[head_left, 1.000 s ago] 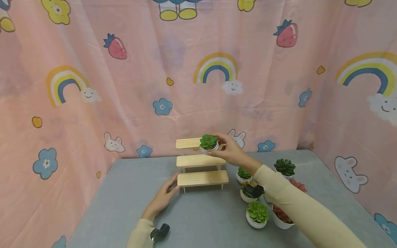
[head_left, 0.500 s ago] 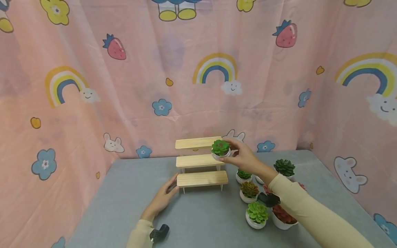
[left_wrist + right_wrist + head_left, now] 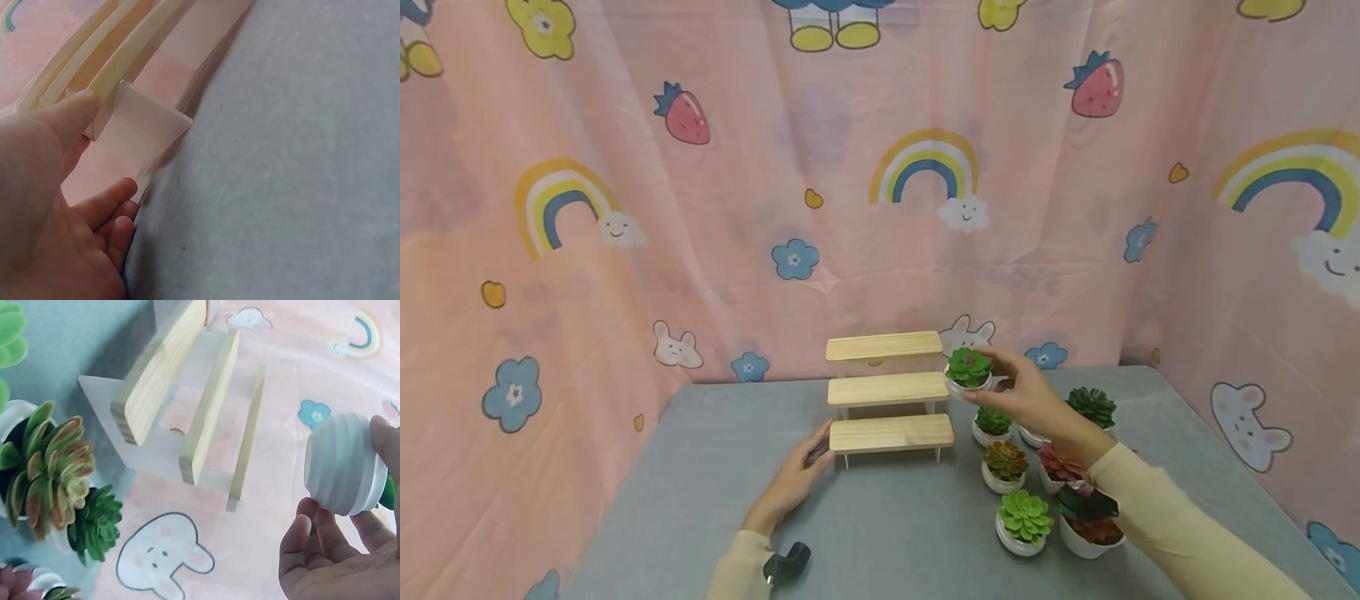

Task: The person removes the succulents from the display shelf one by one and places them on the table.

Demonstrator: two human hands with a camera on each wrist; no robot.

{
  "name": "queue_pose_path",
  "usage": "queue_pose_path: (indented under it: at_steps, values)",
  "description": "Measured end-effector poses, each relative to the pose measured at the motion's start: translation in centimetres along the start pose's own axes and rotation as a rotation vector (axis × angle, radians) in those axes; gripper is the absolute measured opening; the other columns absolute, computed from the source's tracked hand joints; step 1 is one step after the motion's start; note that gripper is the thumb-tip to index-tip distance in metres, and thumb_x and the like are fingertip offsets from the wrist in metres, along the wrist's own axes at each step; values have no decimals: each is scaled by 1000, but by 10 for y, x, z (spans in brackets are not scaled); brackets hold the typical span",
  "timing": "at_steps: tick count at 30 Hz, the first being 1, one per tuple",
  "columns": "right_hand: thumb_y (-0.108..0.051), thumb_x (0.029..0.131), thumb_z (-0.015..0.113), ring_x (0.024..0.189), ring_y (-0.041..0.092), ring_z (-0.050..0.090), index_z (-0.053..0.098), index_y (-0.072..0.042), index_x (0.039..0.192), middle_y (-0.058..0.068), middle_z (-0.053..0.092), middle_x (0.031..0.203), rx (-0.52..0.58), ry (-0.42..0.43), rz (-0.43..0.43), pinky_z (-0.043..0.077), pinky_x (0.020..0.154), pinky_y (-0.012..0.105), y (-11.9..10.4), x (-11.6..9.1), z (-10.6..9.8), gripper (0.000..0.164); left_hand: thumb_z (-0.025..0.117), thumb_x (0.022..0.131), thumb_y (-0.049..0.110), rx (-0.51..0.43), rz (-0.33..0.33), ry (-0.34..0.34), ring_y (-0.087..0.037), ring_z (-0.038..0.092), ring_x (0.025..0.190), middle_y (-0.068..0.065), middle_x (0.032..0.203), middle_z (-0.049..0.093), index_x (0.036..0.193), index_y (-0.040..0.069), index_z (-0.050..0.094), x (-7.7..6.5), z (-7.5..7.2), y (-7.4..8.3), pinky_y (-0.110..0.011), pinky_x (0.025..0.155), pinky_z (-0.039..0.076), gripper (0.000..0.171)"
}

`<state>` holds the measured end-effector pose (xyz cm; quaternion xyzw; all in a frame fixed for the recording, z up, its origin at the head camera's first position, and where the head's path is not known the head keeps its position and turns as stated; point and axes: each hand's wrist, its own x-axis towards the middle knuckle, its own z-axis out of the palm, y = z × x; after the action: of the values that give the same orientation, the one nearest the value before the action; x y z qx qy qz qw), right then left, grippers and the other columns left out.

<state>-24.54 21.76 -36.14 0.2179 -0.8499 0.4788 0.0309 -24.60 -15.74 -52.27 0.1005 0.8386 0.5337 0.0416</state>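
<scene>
My right hand (image 3: 1036, 400) grips a small potted succulent (image 3: 967, 371), green leaves in a white pot, in the air just right of the wooden step shelf (image 3: 891, 433). In the right wrist view, thumb and fingers hold the ribbed white pot (image 3: 347, 465) by its sides, its base turned toward the shelf. My left hand (image 3: 790, 483) is at the left end of the lowest plank. Its thumb (image 3: 81, 106) lies against the plank's end in the left wrist view, with a finger partly hidden behind; the other fingers curl near the white leg panel (image 3: 140, 122).
Several potted succulents stand on the grey table (image 3: 700, 517) right of the shelf, among them a light green one (image 3: 1026, 515), a brownish one (image 3: 1004, 460) and a dark green one (image 3: 1092, 406). A pink patterned curtain (image 3: 737, 208) hangs behind. My right forearm overlaps some pots.
My right hand has carried the potted succulent rightward and slightly down, from in front of the upper planks to beside the shelf. The left hand stays at the lowest plank.
</scene>
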Motion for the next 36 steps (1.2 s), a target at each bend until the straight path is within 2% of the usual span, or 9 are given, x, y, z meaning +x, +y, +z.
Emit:
queue_pose_path:
  at_steps: [6, 14, 19, 24, 27, 30, 33, 35, 36]
  values:
    - [-18, 95, 72, 90, 15, 58, 44, -3, 151, 17, 61, 120, -14, 3, 13, 55, 78, 26, 2, -13, -12, 65, 55, 104, 38, -14, -1, -4, -39, 32, 152, -11, 162, 40, 160, 22, 32, 3, -2, 2, -65, 123, 23, 63]
    - [-20, 94, 73, 86, 9, 59, 43, -3, 151, 19, 60, 128, -64, 49, 64, 55, 73, 25, 15, -35, -23, 67, 56, 103, 40, -1, -3, 0, -40, 32, 152, -12, 161, 42, 160, 23, 33, 7, -3, 0, -66, 122, 24, 63]
    - [-13, 93, 74, 81, 7, 60, 45, 0, 148, 21, 60, 131, -62, 70, 27, 55, 69, 25, 28, -48, -27, 64, 56, 103, 40, 10, -7, 7, -41, 32, 152, -13, 160, 43, 159, 23, 34, 6, -4, 0, -67, 121, 24, 63]
    - [-10, 92, 74, 73, 8, 60, 48, 0, 145, -1, 64, 120, -61, 104, -3, 52, 64, 25, 39, -62, -32, 60, 56, 104, 38, 12, -5, 7, -40, 32, 152, -12, 160, 43, 159, 22, 34, 6, -3, 0, -66, 121, 24, 62]
    - [-9, 92, 73, 70, 10, 62, 48, 1, 145, -7, 62, 119, -46, 111, -8, 53, 62, 26, 44, -70, -36, 59, 56, 103, 38, 12, -1, 8, -40, 32, 152, -11, 160, 43, 159, 23, 34, 7, -3, 0, -66, 121, 24, 62]
    - [-7, 93, 71, 73, 8, 64, 45, 4, 146, 11, 58, 130, -54, 110, 6, 54, 61, 27, 48, -78, -40, 61, 55, 103, 39, 3, 3, 6, -39, 32, 152, -10, 161, 42, 159, 24, 34, 7, -2, 0, -66, 122, 23, 62]
    - [-9, 95, 70, 79, 3, 67, 41, 5, 148, 31, 47, 143, -62, 96, 61, 56, 65, 26, 52, -86, -45, 63, 55, 104, 38, 0, 9, -1, -39, 30, 153, -11, 162, 41, 160, 23, 33, 6, -1, -1, -66, 123, 22, 62]
    - [-10, 96, 68, 80, 1, 67, 38, 7, 149, 36, 44, 145, -53, 87, 95, 56, 62, 27, 54, -92, -48, 64, 55, 104, 36, -4, 9, -3, -40, 31, 153, -11, 162, 40, 160, 22, 33, 4, 0, -2, -66, 122, 22, 62]
    - [-11, 96, 68, 82, 0, 67, 36, 7, 150, 29, 48, 145, -50, 87, 112, 55, 60, 28, 56, -94, -49, 64, 55, 104, 36, -5, 8, -2, -40, 31, 153, -12, 162, 40, 160, 22, 33, 3, 0, -1, -66, 122, 22, 61]
